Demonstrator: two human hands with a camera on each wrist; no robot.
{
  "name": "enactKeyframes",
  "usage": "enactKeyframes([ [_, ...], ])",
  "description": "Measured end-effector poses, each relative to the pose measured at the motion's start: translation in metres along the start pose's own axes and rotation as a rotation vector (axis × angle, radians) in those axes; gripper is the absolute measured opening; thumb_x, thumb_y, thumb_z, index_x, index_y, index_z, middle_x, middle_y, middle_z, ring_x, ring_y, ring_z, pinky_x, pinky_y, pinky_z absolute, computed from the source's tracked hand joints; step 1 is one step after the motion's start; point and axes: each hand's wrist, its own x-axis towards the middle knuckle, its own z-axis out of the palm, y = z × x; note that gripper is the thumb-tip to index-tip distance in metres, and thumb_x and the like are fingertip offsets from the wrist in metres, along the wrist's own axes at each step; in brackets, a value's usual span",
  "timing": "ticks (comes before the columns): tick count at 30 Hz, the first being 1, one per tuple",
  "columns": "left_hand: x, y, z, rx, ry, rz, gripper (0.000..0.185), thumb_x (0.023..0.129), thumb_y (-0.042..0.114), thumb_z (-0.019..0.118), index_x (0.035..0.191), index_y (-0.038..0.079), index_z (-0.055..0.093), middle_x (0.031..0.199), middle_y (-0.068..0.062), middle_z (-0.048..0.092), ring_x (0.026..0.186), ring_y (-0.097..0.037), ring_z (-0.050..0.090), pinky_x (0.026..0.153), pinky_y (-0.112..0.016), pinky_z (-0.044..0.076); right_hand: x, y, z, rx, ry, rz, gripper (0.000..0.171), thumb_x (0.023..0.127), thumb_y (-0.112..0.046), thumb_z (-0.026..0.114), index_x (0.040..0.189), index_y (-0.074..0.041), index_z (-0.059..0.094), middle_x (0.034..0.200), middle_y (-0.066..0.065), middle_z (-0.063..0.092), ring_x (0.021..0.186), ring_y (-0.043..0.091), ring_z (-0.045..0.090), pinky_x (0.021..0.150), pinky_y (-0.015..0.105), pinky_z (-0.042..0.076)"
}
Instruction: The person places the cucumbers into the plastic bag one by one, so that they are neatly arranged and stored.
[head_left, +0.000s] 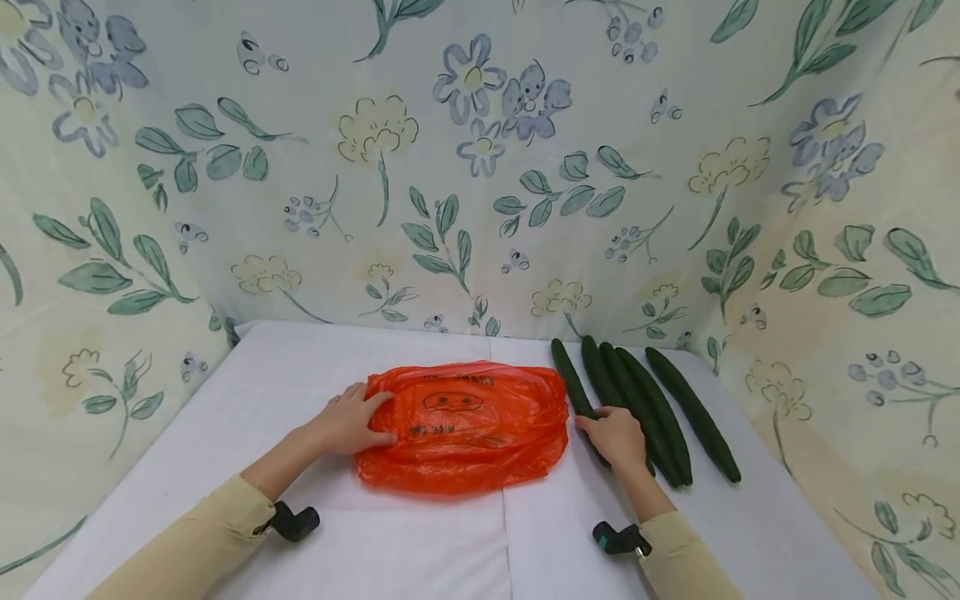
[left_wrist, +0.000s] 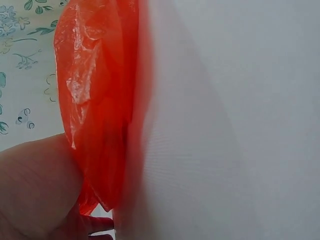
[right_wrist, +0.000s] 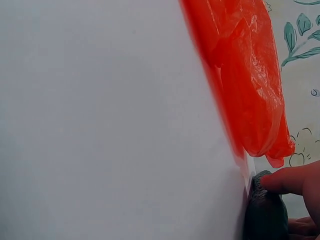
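Both my beige sleeves enter from below. My left hand [head_left: 351,423] presses flat, fingers relaxed, on the crinkly orange plastic bag [head_left: 465,427] lying mid-table [head_left: 390,542]. Right of the bag, my right hand [head_left: 617,437] curls round the nearest of five long, dark, bumpy cucumbers [head_left: 645,404], hiding part of it.

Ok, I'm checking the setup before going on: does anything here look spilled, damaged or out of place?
Nothing stands out. The orange plastic bag lies flat but crumpled on the white table, the left hand resting on its edge. Five cucumbers lie side by side, whole, with the right hand on the leftmost one.
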Motion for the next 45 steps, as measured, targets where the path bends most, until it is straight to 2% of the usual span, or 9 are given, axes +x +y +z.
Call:
enactKeyframes([
  [6,0.003,0.003,-0.002,0.040,0.019,0.028,0.082,0.083,0.070,0.065,0.149,0.023,0.050,0.153,-0.027,0.036,0.144,-0.047,0.028,0.110,-0.073,0.028,-0.001,-0.001,0.001,0.038,-0.039,0.028,0.063,0.089,-0.037,0.073,0.131,0.007,0.059,0.133,0.031,0.059,0.116,0.045,0.058,0.095,0.057,0.054],
  [10,0.006,0.004,-0.001,0.053,0.013,0.024,0.082,0.082,0.068,0.068,0.149,0.025,0.049,0.154,-0.028,0.035,0.144,-0.047,0.027,0.109,-0.075,0.026,-0.003,0.001,0.002,0.081,-0.022,0.044,0.062,0.089,-0.036,0.074,0.132,0.006,0.059,0.136,0.031,0.057,0.122,0.046,0.055,0.098,0.058,0.052],
  [18,0.003,0.002,0.001,0.042,-0.007,0.022,0.083,0.082,0.065,0.071,0.150,0.024,0.048,0.155,-0.027,0.035,0.144,-0.048,0.027,0.111,-0.076,0.023,-0.005,0.002,0.003,0.123,-0.019,0.065,0.062,0.087,-0.038,0.076,0.130,0.005,0.062,0.136,0.030,0.058,0.123,0.046,0.055,0.098,0.058,0.051],
  [28,0.002,-0.004,0.003,0.099,0.021,0.052,0.089,0.078,0.074,0.067,0.149,0.024,0.049,0.153,-0.025,0.039,0.142,-0.046,0.032,0.109,-0.071,0.030,-0.008,0.001,0.002,0.196,-0.042,0.098,0.060,0.089,-0.035,0.075,0.132,0.004,0.061,0.138,0.029,0.056,0.125,0.045,0.052,0.101,0.057,0.050],
  [35,0.003,-0.004,0.005,0.116,0.003,0.052,0.089,0.080,0.073,0.066,0.151,0.023,0.047,0.155,-0.025,0.038,0.144,-0.046,0.030,0.111,-0.072,0.028,-0.007,0.004,0.002,0.295,-0.063,0.125,0.057,0.090,-0.035,0.074,0.133,0.001,0.061,0.140,0.027,0.054,0.126,0.042,0.048,0.105,0.057,0.047],
  [39,0.003,-0.002,0.005,0.103,-0.006,0.064,0.090,0.080,0.073,0.066,0.151,0.022,0.046,0.156,-0.026,0.037,0.145,-0.047,0.029,0.111,-0.072,0.027,-0.007,0.005,-0.002,0.342,-0.061,0.131,0.059,0.091,-0.034,0.073,0.135,0.003,0.059,0.142,0.028,0.051,0.127,0.042,0.045,0.108,0.058,0.044],
  [45,0.002,-0.001,0.004,0.099,-0.009,0.034,0.090,0.079,0.071,0.069,0.152,0.022,0.046,0.157,-0.026,0.035,0.146,-0.047,0.027,0.112,-0.073,0.024,-0.005,0.004,-0.007,0.402,-0.079,0.128,0.061,0.092,-0.033,0.073,0.137,0.005,0.056,0.145,0.029,0.047,0.130,0.043,0.043,0.111,0.057,0.041],
])
